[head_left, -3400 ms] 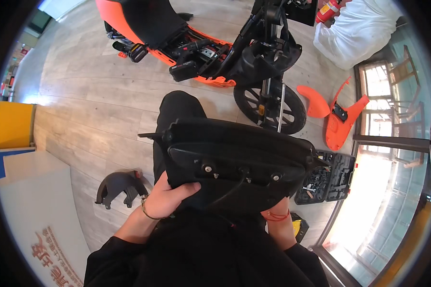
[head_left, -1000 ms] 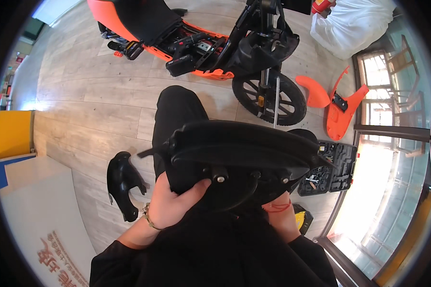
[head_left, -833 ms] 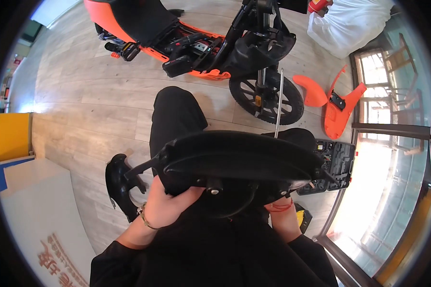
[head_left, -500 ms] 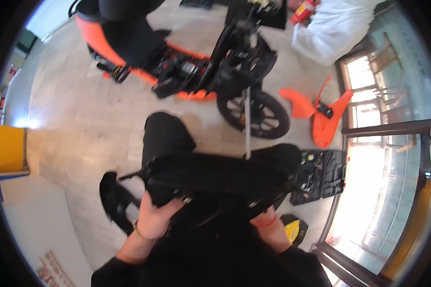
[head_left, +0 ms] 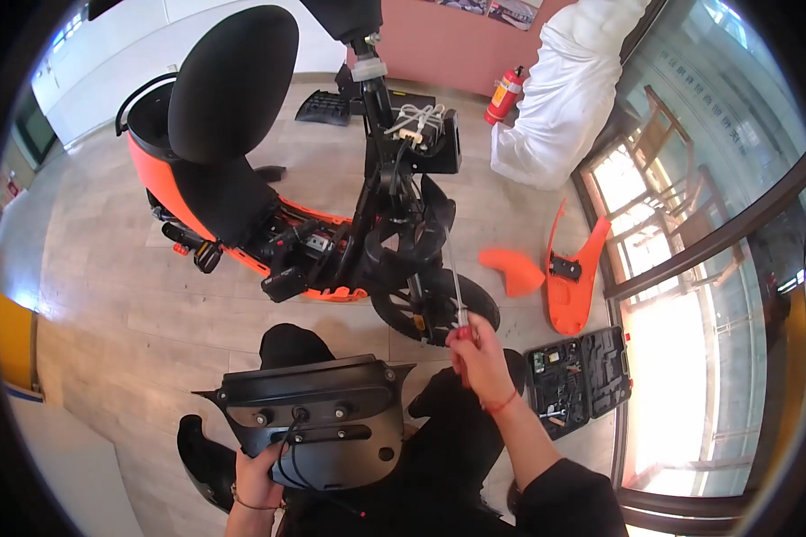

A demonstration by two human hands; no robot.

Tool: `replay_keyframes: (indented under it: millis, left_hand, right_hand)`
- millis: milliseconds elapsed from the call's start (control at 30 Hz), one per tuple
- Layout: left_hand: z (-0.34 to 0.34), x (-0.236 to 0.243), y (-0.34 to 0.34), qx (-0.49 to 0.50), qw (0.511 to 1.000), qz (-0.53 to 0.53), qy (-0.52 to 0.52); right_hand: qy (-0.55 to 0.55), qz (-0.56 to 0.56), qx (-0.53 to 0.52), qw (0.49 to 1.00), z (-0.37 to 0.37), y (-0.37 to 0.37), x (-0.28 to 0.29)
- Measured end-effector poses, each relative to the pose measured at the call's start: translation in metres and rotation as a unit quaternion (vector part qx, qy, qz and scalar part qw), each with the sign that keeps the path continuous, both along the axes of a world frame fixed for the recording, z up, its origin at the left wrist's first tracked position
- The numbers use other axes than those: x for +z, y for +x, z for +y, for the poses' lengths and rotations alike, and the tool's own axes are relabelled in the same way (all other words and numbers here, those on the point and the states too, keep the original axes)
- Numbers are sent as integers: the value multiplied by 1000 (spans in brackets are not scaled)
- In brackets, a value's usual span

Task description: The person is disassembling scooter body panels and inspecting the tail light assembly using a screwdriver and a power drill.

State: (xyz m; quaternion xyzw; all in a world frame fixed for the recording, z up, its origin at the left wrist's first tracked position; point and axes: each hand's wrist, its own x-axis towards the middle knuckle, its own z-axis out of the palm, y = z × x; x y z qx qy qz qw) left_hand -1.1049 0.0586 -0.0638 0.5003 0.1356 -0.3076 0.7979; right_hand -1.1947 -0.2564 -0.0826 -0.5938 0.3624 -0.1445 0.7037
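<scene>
A black plastic panel (head_left: 354,447) rests across my lap, its side with several bolts and thin black cables turned up. My left hand (head_left: 260,473) grips its lower left edge, thumb on top and the other fingers hidden beneath. In my right hand (head_left: 485,358) is a screwdriver (head_left: 462,333) with a red handle and a long metal shaft pointing away from me. It is raised right of the panel and overlaps the front wheel (head_left: 439,309) in view; whether its tip touches anything I cannot tell. Ahead stands a partly stripped orange and black scooter (head_left: 215,197), seat tipped up.
An opened black toolbox (head_left: 591,380) lies at my right. Orange body panels (head_left: 571,291) rest on the floor beyond it, near the glass. Another black part (head_left: 197,456) lies at my left. Farther back are a fire extinguisher (head_left: 504,95) and a white-draped object (head_left: 564,89).
The panel has tilted, so its bolted face now shows. My right hand has left the panel's right side and come up with the screwdriver. The view has shifted, showing more of the room.
</scene>
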Motion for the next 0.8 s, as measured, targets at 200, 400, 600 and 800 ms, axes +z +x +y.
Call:
replay_keyframes:
  millis: [200, 400, 600, 800]
  left_hand:
    - [9, -2, -3, 32, 999, 16, 7]
    - [19, -1, -7, 61, 998, -5, -4]
    - [22, -1, -6, 64, 998, -3, 10]
    - [19, 3, -7, 45, 999, -11, 13]
  right_hand:
    - [-120, 6, 14, 993, -53, 71, -24]
    - [-5, 7, -53, 999, -58, 103, -34]
    - [127, -24, -54, 990, -48, 106, -16]
    - [158, -33, -53, 985, -57, 106, -32]
